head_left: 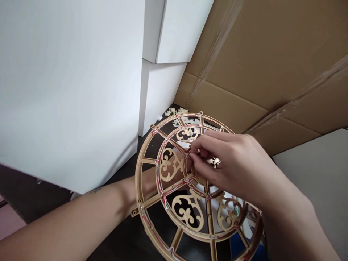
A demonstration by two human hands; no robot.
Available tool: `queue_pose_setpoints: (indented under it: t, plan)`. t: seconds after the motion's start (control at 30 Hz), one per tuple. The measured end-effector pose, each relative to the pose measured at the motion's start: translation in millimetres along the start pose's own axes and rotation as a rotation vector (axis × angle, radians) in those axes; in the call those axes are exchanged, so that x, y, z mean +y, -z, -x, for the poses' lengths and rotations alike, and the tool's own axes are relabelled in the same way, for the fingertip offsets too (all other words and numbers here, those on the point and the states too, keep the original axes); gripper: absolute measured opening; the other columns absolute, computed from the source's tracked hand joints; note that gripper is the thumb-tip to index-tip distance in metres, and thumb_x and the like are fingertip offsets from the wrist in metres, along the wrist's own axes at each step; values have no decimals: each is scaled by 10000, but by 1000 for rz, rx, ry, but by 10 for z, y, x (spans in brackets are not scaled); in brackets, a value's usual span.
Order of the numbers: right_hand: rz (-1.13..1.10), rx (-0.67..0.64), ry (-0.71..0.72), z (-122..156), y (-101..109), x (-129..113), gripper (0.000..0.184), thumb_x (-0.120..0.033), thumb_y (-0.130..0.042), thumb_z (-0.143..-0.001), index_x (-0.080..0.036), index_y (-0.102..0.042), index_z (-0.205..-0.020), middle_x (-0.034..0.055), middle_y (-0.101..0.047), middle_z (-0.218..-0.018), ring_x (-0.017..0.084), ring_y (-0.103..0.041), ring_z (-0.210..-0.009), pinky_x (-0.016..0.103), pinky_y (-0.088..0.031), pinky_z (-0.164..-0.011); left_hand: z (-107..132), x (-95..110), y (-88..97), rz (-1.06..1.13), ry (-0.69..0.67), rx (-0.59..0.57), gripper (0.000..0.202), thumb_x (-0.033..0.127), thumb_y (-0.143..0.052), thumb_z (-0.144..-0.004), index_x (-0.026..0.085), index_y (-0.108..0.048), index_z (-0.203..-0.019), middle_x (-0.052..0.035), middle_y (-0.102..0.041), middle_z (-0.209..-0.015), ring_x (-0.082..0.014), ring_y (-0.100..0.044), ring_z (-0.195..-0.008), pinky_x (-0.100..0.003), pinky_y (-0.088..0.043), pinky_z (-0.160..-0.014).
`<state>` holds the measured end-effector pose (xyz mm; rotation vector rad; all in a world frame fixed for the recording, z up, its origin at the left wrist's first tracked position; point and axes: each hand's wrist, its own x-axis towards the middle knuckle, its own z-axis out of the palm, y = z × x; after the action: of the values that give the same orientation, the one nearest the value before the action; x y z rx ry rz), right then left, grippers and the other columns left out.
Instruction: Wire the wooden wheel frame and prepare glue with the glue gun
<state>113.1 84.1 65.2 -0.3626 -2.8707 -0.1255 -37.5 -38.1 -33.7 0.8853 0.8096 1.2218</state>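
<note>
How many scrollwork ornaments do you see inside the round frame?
4 clearly visible in the round frame: the upper ornament, left ornament, lower-left ornament and lower-right ornament. A gold fragment beside the right hand may be another; the hand may hide more.

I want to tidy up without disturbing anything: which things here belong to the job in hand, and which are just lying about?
In use:
- round gold-coloured frame, right grip at its inner ring
- red and white wires along its rings
- scrollwork inserts

Seemingly just there:
- pale scraps beyond the frame
- white panels, left
- cardboard, right
</note>
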Motion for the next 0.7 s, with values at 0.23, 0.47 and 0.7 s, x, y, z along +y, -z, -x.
queue_pose_setpoints:
  t: [0.23,0.47,0.7]
  plan:
    - [123,67,56,-18,-68,-30,162,-154,-483,-855,-165,-549,-707,-1,-551,-666,110,-407,-572,285,-220,-536,25,-10,24,-62,39,24,700,624,-670,-813,282,-603,-1420,-41,-642,-1393,-405,-278,-1506,-571,-211,-1218]
    - [74,31,53,-7,-42,8,167,-147,-489,-844,-162,-571,-699,-4,-538,-647,101,-412,-555,288,-215,-536,-11,20,-19,-10,-17,-34,805,663,-718,-755,282,-572,-1449,-51,-658,-1367,-422,-326,-1481,-586,-232,-1206]
    - [73,22,36,17,8,39,155,-166,-512,-847,-165,-584,-710,-1,-544,-644,103,-439,-553,283,-221,-537,26,-111,93,-13,84,31,792,663,-681,-816,275,-534,-1490,-75,-593,-1456,-428,-236,-1516,-616,-176,-1214]
